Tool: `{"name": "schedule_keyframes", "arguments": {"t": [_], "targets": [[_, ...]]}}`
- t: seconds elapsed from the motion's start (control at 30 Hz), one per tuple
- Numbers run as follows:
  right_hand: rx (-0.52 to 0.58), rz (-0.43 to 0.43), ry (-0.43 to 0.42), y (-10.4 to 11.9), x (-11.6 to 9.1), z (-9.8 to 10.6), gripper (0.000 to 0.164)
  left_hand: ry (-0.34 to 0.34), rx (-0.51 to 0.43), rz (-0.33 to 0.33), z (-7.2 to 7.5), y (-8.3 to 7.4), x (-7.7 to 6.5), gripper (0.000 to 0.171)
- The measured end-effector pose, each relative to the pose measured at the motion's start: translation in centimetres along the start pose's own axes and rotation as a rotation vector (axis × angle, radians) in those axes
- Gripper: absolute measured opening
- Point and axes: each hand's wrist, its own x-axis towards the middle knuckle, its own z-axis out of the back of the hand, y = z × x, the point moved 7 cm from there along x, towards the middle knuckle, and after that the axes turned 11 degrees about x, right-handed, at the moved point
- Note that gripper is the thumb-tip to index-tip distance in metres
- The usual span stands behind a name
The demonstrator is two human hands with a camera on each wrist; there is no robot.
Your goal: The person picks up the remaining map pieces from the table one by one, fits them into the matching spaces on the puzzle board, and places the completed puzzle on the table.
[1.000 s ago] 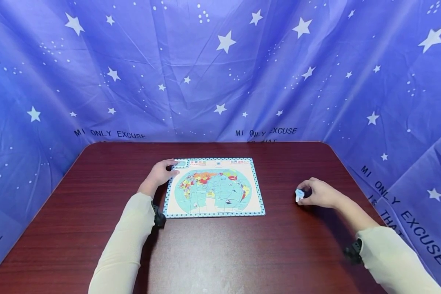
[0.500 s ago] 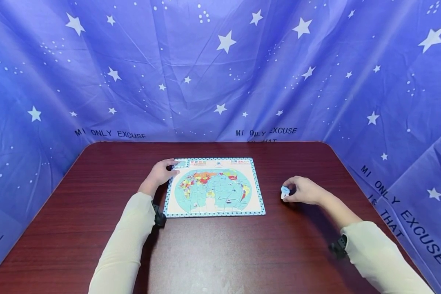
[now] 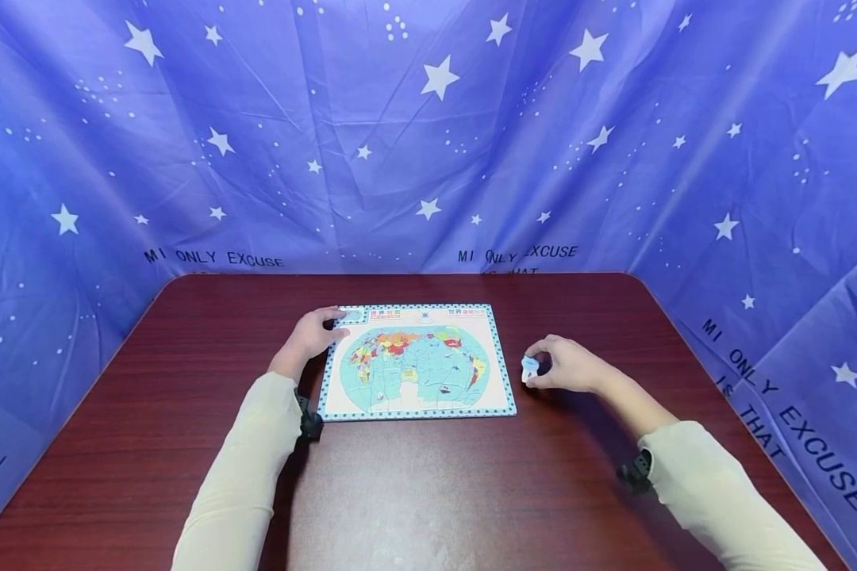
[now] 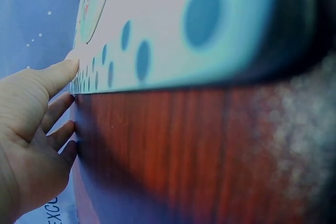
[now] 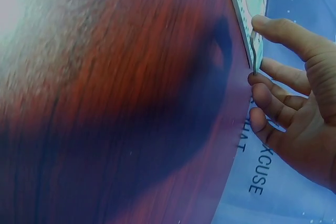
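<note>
A world map jigsaw puzzle [image 3: 428, 361] with a dotted blue border lies flat on the table. At the bottom middle of its map a white piece-shaped gap [image 3: 409, 395] shows. My left hand [image 3: 310, 337] rests at the puzzle's upper left corner, thumb and fingers touching its edge. In the left wrist view the left hand's fingers [image 4: 63, 132] look relaxed beside the border. My right hand [image 3: 567, 365] pinches a small blue and white puzzle piece [image 3: 530, 367] between thumb and fingers, just right of the puzzle. In the right wrist view this piece [image 5: 254, 51] appears edge-on.
The dark red wooden table [image 3: 414, 500] reaches forward to a blue star-printed curtain [image 3: 371, 103], which also hangs at both sides. Each wrist carries a small black camera, such as the right one [image 3: 636, 472].
My right hand has moved left with the puzzle piece, closer to the puzzle's right edge. The left hand and the puzzle have stayed in place.
</note>
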Motion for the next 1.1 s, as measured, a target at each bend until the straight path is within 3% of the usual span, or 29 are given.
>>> {"name": "schedule_keyframes", "arguments": {"t": [1.1], "targets": [[0.008,0.104,0.039,3.8,2.4,-3.1,0.047,0.018,-0.009,0.000,0.0,0.0,0.0,0.048]]}}
